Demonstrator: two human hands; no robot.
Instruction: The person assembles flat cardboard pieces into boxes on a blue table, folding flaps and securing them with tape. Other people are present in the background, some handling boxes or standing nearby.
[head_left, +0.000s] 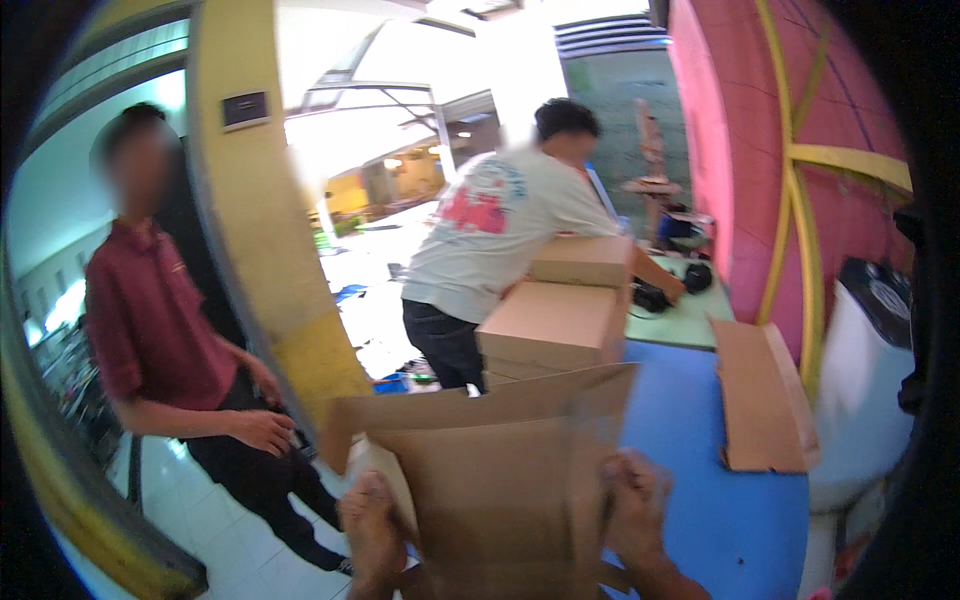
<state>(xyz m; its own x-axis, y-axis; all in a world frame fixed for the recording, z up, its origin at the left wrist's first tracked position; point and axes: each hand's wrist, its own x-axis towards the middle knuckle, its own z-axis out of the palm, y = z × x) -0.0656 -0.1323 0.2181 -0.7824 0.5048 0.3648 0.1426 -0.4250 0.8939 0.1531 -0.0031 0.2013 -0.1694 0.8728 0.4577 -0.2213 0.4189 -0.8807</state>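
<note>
A brown cardboard box (490, 480), part folded with its flaps raised, is between my hands above the near end of the blue table (715, 510). My left hand (372, 525) is closed on its left side, by a narrow upturned flap. At the right side, my right hand (637, 505) grips the edge with its fingers curled. The box's far panel stands up and leans away from me. Just beyond it, several closed cardboard boxes (550, 318) are stacked on the table.
A flat cardboard piece (762, 400) lies at the table's right edge. Behind the stack, a person in a white shirt (490, 225) reaches toward black items (655, 295) on a green surface. Another person in a maroon shirt (160, 310) stands at left, near a yellow pillar (245, 200).
</note>
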